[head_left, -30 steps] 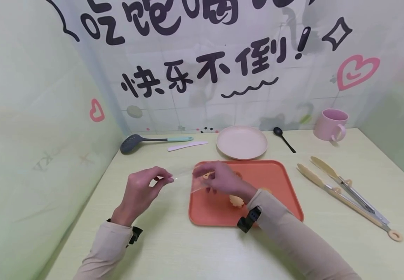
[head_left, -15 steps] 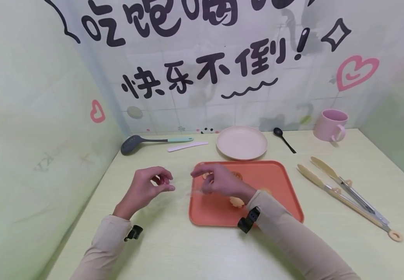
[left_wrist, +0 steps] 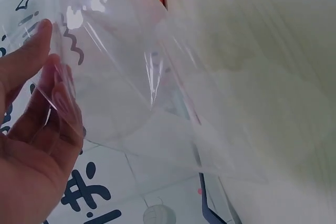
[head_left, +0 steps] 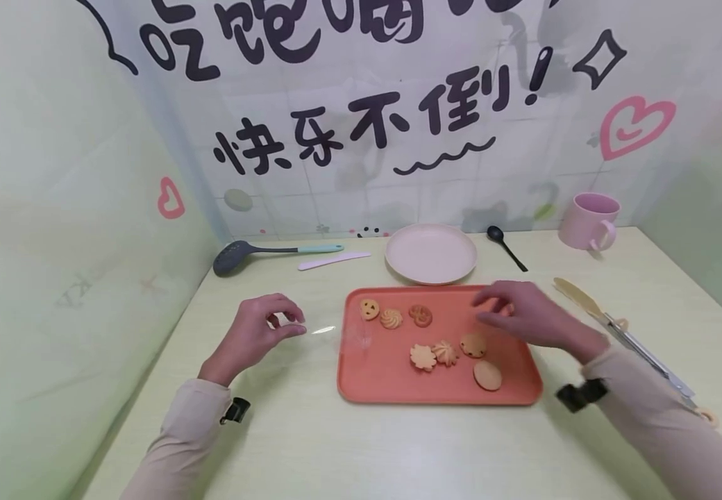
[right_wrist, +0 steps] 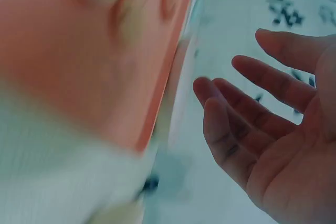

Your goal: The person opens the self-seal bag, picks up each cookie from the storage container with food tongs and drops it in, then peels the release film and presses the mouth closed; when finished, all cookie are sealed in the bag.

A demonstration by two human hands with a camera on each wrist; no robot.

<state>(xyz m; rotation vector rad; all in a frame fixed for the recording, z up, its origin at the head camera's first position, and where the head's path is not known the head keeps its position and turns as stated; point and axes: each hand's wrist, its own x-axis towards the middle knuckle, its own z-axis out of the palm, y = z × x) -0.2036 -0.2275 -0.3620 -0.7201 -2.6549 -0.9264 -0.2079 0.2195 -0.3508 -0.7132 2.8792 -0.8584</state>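
Note:
My left hand (head_left: 255, 335) is to the left of the orange-red tray (head_left: 380, 389), thumb and curled fingers holding a clear plastic bag (left_wrist: 121, 93). In the left wrist view the thin, creased film covers the fingertips and spreads out to the right. The head view shows little of it beyond a glint and a faint sheen over the tray's left edge. Above the right part of the tray, my right hand (head_left: 526, 316) holds nothing, its fingers loosely bent and apart. Several biscuits lie on the tray, among them a pretzel-shaped one (head_left: 421, 316), a swirled one (head_left: 391, 319) and a smooth oval one (head_left: 487, 375).
Behind the tray are a pale pink plate (head_left: 431, 254), a lilac spreader (head_left: 334, 260), a slotted spoon (head_left: 232, 257) and a small black spoon (head_left: 507, 246). A pink mug (head_left: 589, 222) stands at the back right. Tongs (head_left: 586, 302) lie right of the tray, partly behind my right arm.
My right hand has left the plastic bag's right side and moved right across the tray, uncovering the biscuits. My left hand stays in nearly the same place with the bag.

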